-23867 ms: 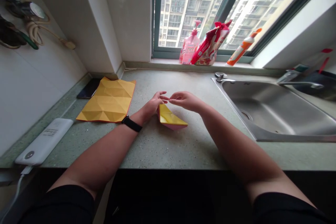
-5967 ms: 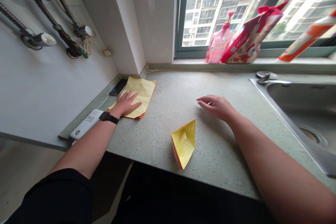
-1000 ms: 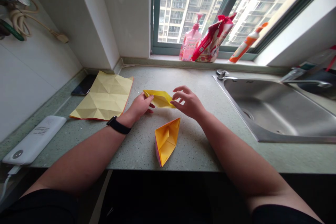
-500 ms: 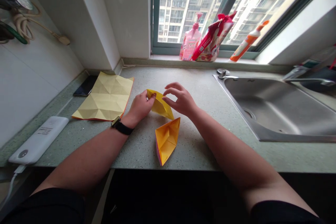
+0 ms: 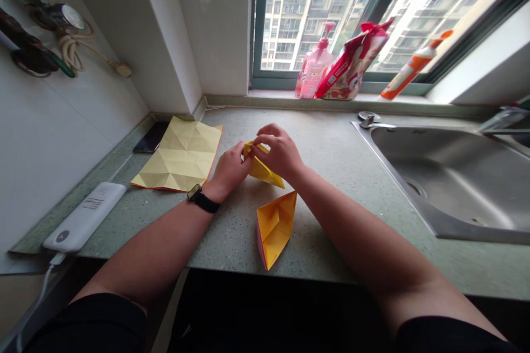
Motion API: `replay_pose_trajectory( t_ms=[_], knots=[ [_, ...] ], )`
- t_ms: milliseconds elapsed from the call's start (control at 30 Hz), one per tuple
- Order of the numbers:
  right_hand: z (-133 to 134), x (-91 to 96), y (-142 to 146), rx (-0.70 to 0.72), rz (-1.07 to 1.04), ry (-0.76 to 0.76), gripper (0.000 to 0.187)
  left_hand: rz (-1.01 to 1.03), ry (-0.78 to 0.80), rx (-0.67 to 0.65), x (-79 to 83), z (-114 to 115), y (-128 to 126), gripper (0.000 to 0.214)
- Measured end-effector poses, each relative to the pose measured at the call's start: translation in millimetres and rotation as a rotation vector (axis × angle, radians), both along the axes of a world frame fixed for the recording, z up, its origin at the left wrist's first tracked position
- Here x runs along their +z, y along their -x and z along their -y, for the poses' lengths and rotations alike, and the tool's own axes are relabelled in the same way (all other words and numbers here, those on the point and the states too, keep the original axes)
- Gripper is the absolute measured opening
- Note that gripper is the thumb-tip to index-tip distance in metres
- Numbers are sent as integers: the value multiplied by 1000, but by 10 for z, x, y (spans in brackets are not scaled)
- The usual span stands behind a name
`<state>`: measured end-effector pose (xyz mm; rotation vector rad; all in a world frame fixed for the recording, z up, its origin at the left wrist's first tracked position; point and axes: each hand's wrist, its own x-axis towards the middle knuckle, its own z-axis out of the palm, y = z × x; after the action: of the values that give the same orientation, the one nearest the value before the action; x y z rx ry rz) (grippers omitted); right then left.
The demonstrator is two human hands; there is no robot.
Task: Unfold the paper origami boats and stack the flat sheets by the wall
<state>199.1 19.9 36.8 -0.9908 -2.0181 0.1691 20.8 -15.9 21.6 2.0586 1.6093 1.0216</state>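
Along the speckled bench (image 5: 232, 248), left hand (image 5: 228, 168) and right hand (image 5: 277, 151) close together, both gripping a folded yellow paper piece (image 5: 263, 165) between them. Just below, a yellow origami boat (image 5: 275, 227), untouched. Farther left, a creased yellow sheet (image 5: 178, 157) and a white power bank (image 5: 85, 216). Beyond, on the windowsill, a pink pump bottle (image 5: 313, 63), its label too small to read.

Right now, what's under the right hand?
Under the right hand is a folded yellow paper, with its lower tip showing. The hand covers the paper's top, so the folds there can't be seen.
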Motion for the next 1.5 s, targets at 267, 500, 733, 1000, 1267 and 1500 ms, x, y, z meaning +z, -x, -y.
replay_pose_trajectory(
  t_ms=[267,500,733,1000,1267,1500],
  knots=[
    [-72,37,-201,124,-298,363,29,228,-14,-59,-45,-55,21,29],
    [-90,56,-235,292,-487,590,33,275,42,-25,-34,-80,42,29],
    [-66,141,-266,321,-660,768,31,325,18,19,-44,-136,77,28],
    [-145,97,-361,295,-810,885,33,323,99,7,-74,-180,97,28],
    [-157,100,-379,283,-850,863,33,325,298,-82,-77,-155,80,27],
    [-54,167,-304,356,-814,750,32,489,617,-244,5,-105,23,16]
  ],
)
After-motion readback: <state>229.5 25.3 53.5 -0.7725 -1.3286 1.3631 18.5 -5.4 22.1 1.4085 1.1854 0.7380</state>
